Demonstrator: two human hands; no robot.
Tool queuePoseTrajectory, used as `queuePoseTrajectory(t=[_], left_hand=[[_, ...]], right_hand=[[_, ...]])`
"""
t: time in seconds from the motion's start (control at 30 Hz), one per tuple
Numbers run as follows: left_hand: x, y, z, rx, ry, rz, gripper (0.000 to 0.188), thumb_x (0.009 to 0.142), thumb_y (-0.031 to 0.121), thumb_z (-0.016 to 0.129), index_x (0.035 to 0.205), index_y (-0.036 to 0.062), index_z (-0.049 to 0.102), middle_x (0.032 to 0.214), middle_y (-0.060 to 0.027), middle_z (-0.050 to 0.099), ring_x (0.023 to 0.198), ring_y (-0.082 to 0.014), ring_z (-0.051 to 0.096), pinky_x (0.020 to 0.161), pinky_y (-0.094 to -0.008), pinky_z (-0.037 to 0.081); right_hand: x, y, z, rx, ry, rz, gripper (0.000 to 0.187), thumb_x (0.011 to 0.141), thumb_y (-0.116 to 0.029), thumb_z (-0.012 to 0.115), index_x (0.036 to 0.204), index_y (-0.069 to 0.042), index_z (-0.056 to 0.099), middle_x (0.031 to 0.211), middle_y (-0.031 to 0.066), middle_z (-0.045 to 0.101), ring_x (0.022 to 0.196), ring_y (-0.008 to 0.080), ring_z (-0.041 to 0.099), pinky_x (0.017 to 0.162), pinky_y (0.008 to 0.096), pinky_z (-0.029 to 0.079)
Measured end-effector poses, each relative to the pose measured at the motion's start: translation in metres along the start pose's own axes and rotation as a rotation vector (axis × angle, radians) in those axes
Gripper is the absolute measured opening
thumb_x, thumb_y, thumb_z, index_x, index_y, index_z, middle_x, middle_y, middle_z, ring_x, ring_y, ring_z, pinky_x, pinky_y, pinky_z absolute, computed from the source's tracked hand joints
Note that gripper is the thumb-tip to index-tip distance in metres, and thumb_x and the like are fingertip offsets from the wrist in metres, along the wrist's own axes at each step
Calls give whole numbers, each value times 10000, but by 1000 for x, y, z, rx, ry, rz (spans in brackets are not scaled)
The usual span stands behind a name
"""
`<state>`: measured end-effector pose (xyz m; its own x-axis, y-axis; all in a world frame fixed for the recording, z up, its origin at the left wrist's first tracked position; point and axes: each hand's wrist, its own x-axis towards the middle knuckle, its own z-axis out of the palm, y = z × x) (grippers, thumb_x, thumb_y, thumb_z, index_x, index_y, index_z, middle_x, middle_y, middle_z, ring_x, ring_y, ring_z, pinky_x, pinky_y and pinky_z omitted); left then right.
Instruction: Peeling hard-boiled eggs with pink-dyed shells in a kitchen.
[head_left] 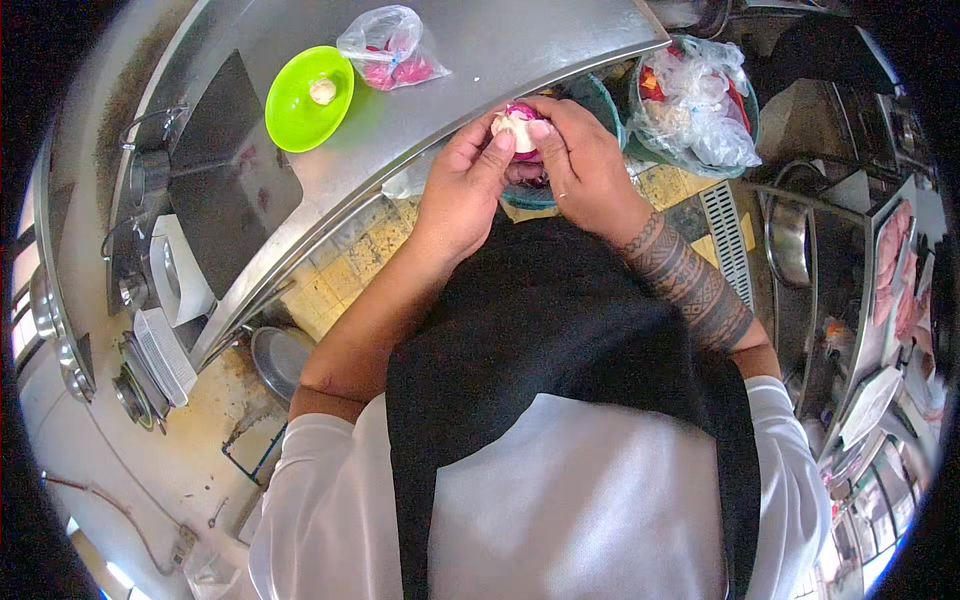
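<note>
My two hands meet above a bin at the edge of the metal counter. Between them is a white bulb with bright pink-purple patches (521, 130), which looks like garlic. My left hand (462, 190) grips its left side with thumb and fingers. From the other side my right hand (585, 165) holds it, the thumb pressed on the pale face. The fingers hide part of the bulb. On the counter to the left, a pale bulb (322, 91) lies in a lime-green bowl (290, 118). A clear plastic bag (393, 45) with pink things inside sits beside the bowl.
Under my hands stands a teal bin (600, 95) with dark purple scraps. Right of it, another bin (745, 150) overflows with plastic bags. The steel counter (480, 45) curves across the front, with a sink basin (225, 150) at left. A floor grate (727, 235) lies right.
</note>
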<state>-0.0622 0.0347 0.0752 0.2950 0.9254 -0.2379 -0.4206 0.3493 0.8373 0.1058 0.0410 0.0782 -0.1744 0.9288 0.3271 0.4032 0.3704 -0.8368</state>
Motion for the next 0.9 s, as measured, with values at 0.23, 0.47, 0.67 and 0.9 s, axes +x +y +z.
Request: queuePoseTrajectory(t=[0.23,0.47,0.67,0.9], left_hand=[[1,2,-2,62,2,-27,440,1085,189,517,1474,-9,464,1295,-109,623,1111,-195,638,965,-358,552],[4,9,1,141,17,-6,428,1073,165,529,1460,-6,463,1299,-107,620,1137,-210,614,940,-373,540],[11,18,-2,323,61,53,371,1030,112,605,1365,10,484,1248,-107,628,1102,-192,627,890,-340,570],[13,20,-1,375,15,62,367,1006,101,644,1332,4,506,1220,-117,637,1082,-190,632,887,-330,576]], right_hand=[[3,2,2,-21,14,14,273,1028,-152,501,1175,36,632,1036,248,673,967,444,647,882,480,517],[7,11,6,101,103,144,224,1008,-100,539,1160,7,665,998,201,691,907,365,679,845,421,537],[19,15,-17,106,26,68,234,1001,-120,582,1196,-22,666,1028,177,688,920,322,679,863,393,538],[21,11,-19,12,-72,-43,258,1015,-172,579,1202,-10,651,1033,194,687,954,376,668,878,432,531]])
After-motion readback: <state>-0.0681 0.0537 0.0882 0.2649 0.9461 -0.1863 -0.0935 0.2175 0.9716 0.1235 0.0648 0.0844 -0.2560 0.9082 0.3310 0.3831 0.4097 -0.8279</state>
